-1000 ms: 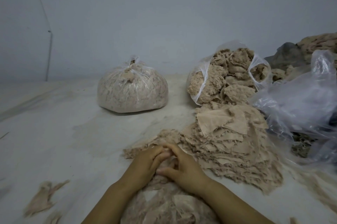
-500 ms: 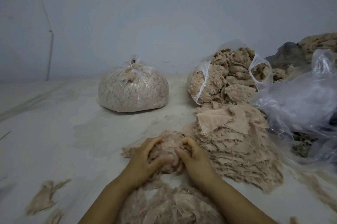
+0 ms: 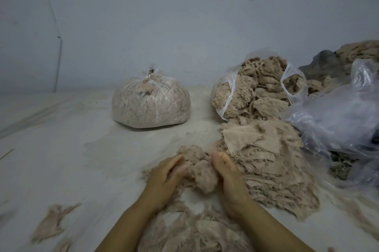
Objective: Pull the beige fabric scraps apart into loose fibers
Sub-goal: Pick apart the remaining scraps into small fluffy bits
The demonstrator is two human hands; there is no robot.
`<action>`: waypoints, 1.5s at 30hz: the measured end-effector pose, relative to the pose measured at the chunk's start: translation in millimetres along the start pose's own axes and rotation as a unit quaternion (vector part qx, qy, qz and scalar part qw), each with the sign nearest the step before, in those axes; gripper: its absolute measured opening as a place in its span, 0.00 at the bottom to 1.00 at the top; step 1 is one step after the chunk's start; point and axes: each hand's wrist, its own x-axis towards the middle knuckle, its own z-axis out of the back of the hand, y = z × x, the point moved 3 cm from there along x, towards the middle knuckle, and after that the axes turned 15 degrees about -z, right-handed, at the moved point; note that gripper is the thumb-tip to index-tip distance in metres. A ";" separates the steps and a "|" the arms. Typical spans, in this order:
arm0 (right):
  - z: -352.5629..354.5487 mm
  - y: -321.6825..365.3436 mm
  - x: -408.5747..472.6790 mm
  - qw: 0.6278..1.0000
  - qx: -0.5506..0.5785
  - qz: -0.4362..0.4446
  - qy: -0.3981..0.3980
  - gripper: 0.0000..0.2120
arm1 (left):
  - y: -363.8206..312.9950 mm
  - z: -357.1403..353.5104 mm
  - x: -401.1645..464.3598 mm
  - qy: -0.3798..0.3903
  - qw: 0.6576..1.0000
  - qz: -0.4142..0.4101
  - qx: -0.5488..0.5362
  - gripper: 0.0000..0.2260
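At lower centre, 1 fuzzy beige fabric clump (image 3: 202, 171) is gripped between the left hand (image 3: 164, 178) and right hand (image 3: 229, 180), fingers curled round opposite sides so it can be pulled apart. The flat beige scrap pile (image 3: 264, 161) is kept just right, likely for easy reach.

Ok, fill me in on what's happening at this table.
A person is pulling beige fabric apart by hand. The left hand and right hand both grip a fuzzy clump between them. A pile of flat scraps lies just right of the hands, and loose fibers are heaped in front of the person. Further back stand a tied bag and an open bag, both full of beige material.
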 end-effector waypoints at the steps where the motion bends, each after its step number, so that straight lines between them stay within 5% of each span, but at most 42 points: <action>1: -2.6 -2.3 -1.4 0.999 0.005 -0.020 0.029 0.10 | -2.7 -6.1 -0.6 0.032 0.997 0.033 -0.060 0.18; 4: -5.7 -5.0 -3.2 0.998 -0.036 -0.048 0.024 0.14 | -9.5 -18.8 0.0 0.082 0.992 0.011 -0.091 0.08; 8: -0.7 -5.5 -1.9 0.990 -0.122 -0.059 -0.037 0.25 | -4.4 -8.6 1.2 -0.048 0.994 0.023 -0.098 0.12; 11: -2.5 -8.6 0.7 0.994 -0.065 -0.079 -0.041 0.15 | -3.9 -5.6 2.0 -0.086 0.991 0.024 -0.105 0.14; 16: -8.1 -9.7 -2.1 0.991 -0.073 -0.082 -0.072 0.07 | -9.2 -13.9 1.0 -0.015 0.994 0.008 -0.112 0.06; 22: -12.4 -8.4 -4.3 0.990 -0.088 -0.078 -0.078 0.05 | 8.9 -1.4 5.8 -0.199 0.969 0.126 -0.071 0.17; 34: -3.6 -7.5 -3.9 0.983 -0.084 -0.086 -0.136 0.17 | 24.7 9.0 6.4 -0.183 0.971 0.153 0.034 0.19; 37: -8.1 -4.9 -4.8 0.972 -0.190 -0.052 -0.126 0.09 | 17.1 5.7 7.1 -0.153 0.983 0.103 -0.006 0.17; 40: -16.8 -8.2 -3.4 0.942 -0.323 0.000 -0.091 0.13 | 4.6 -7.0 6.5 -0.085 0.995 0.035 -0.033 0.17; 45: -16.1 -6.5 -0.1 0.969 -0.211 0.036 -0.121 0.15 | 7.6 -6.5 7.2 -0.098 0.995 0.028 -0.018 0.18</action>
